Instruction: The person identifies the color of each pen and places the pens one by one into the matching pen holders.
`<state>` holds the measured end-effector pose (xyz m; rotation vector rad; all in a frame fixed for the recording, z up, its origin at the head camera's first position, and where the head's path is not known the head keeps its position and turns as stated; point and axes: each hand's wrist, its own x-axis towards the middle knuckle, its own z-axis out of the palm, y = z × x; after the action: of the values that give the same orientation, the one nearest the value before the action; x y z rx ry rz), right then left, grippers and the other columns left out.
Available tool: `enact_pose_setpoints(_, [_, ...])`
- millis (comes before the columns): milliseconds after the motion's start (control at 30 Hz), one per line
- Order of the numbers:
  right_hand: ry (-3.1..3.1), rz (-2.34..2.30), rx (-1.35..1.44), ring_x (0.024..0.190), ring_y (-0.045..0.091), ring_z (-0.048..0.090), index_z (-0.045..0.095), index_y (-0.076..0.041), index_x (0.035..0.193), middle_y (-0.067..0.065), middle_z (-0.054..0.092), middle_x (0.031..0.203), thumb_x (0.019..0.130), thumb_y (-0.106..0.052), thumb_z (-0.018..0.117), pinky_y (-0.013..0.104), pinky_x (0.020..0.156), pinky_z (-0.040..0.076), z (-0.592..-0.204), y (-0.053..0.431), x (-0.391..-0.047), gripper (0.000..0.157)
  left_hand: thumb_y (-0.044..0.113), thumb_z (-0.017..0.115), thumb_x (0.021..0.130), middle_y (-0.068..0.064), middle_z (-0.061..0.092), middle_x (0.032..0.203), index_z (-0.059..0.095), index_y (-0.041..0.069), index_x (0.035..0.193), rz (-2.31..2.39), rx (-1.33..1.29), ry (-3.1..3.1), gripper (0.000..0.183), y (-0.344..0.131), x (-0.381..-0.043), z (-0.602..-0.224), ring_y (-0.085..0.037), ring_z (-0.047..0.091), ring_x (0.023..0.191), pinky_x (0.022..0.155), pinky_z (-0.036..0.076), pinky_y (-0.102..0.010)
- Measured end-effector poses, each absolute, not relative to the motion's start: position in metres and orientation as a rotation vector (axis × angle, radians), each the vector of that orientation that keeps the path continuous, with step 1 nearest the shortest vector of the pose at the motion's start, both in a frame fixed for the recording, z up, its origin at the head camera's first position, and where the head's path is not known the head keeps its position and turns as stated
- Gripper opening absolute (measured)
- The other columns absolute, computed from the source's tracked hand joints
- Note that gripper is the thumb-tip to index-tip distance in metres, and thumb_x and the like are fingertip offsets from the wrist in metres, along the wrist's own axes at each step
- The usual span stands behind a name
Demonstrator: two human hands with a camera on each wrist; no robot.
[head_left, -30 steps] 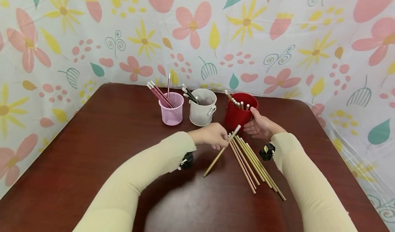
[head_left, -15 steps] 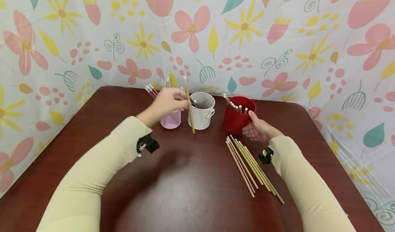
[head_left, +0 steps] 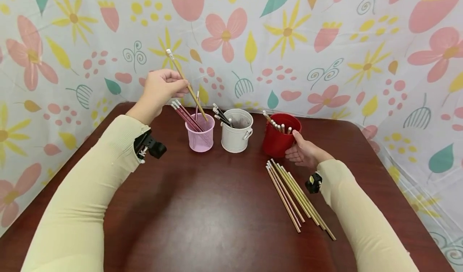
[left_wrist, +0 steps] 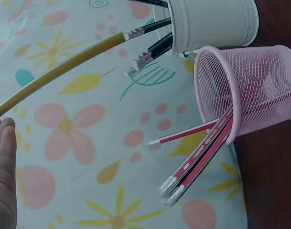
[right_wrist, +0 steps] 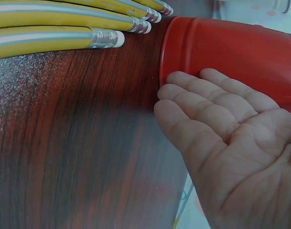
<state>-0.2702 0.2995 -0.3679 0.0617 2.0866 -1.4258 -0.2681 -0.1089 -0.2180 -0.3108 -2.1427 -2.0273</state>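
My left hand [head_left: 159, 89] pinches a yellow pencil [head_left: 184, 75] between thumb and fingertips, eraser end up. The pencil slants, its lower end over or just inside the mouth of the pink mesh pencil cup [head_left: 200, 141]; I cannot tell which. Several red pencils [left_wrist: 197, 160] lean in that cup. My right hand [head_left: 305, 149] rests against the right side of the red bucket [head_left: 275, 141], its thumb by the rim. In the right wrist view its fingers [right_wrist: 207, 105] lie extended along the wall. Several white-tipped pencils [head_left: 282, 127] stand in the red bucket.
Between the pink cup and the red bucket stands a white bucket [head_left: 235, 139] with several black pencils [head_left: 222, 117]. Several yellow and reddish pencils [head_left: 296, 195] lie side by side on the dark wooden table [head_left: 217, 223]. A flowered cloth [head_left: 224, 63] hangs behind.
My left hand has lifted the yellow pencil from beside the loose pencils and carried it left and up, past the white bucket to the pink cup. The right hand stays at the red bucket.
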Motion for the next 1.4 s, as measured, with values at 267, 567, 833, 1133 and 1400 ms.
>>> enact_pose_setpoints(267, [2.075, -1.453, 0.052, 0.136, 0.048, 0.021, 0.020, 0.024, 0.138, 0.037, 0.023, 0.144, 0.091, -0.068, -0.001, 0.057, 0.112, 0.016, -0.370, 0.300, -0.270, 0.105, -0.006, 0.063, 0.084, -0.010, 0.069, 0.076, 0.062, -0.004, 0.087, -2.169, -0.244, -1.898, 0.004, -0.061, -0.286, -0.214, -0.012, 0.066, 0.062, 0.065, 0.057, -0.025])
enact_pose_setpoints(567, [2.064, -1.474, 0.084, 0.137, 0.047, 0.020, 0.018, 0.023, 0.140, 0.037, 0.021, 0.146, 0.092, -0.067, 0.000, 0.055, 0.113, 0.016, -0.369, 0.294, -0.268, 0.103, 0.002, 0.067, 0.085, -0.017, 0.071, 0.098, 0.067, -0.007, 0.102, -2.015, -0.362, -2.133, 0.019, 0.036, -0.291, -0.237, -0.017, 0.067, 0.072, 0.069, 0.055, -0.022])
enact_pose_setpoints(833, [2.067, -1.487, 0.111, 0.136, 0.047, 0.023, 0.023, 0.023, 0.138, 0.037, 0.025, 0.144, 0.093, -0.067, 0.002, 0.055, 0.112, 0.018, -0.369, 0.286, -0.267, 0.103, 0.009, 0.069, 0.085, -0.007, 0.073, 0.090, 0.071, 0.003, 0.094, -1.831, -0.353, -2.375, 0.011, 0.064, -0.289, -0.258, -0.016, 0.064, 0.069, 0.059, 0.048, -0.018])
enact_pose_setpoints(1133, [2.073, -1.492, 0.135, 0.137, 0.046, 0.023, 0.023, 0.023, 0.138, 0.037, 0.026, 0.145, 0.092, -0.067, 0.001, 0.055, 0.113, 0.018, -0.365, 0.287, -0.267, 0.103, 0.015, 0.070, 0.086, -0.005, 0.073, 0.095, 0.074, 0.005, 0.092, -1.438, -0.489, -2.568, 0.012, 0.073, -0.295, -0.270, -0.014, 0.066, 0.091, 0.072, 0.050, -0.020])
enact_pose_setpoints(1400, [2.070, -1.489, 0.127, 0.137, 0.046, 0.022, 0.022, 0.022, 0.139, 0.037, 0.025, 0.145, 0.091, -0.068, 0.001, 0.055, 0.112, 0.018, -0.367, 0.285, -0.267, 0.104, 0.018, 0.064, 0.090, -0.002, 0.070, 0.077, 0.076, 0.006, 0.094, -1.266, -0.578, -2.685, 0.017, 0.080, -0.298, -0.281, -0.010, 0.052, 0.066, 0.053, 0.037, -0.016])
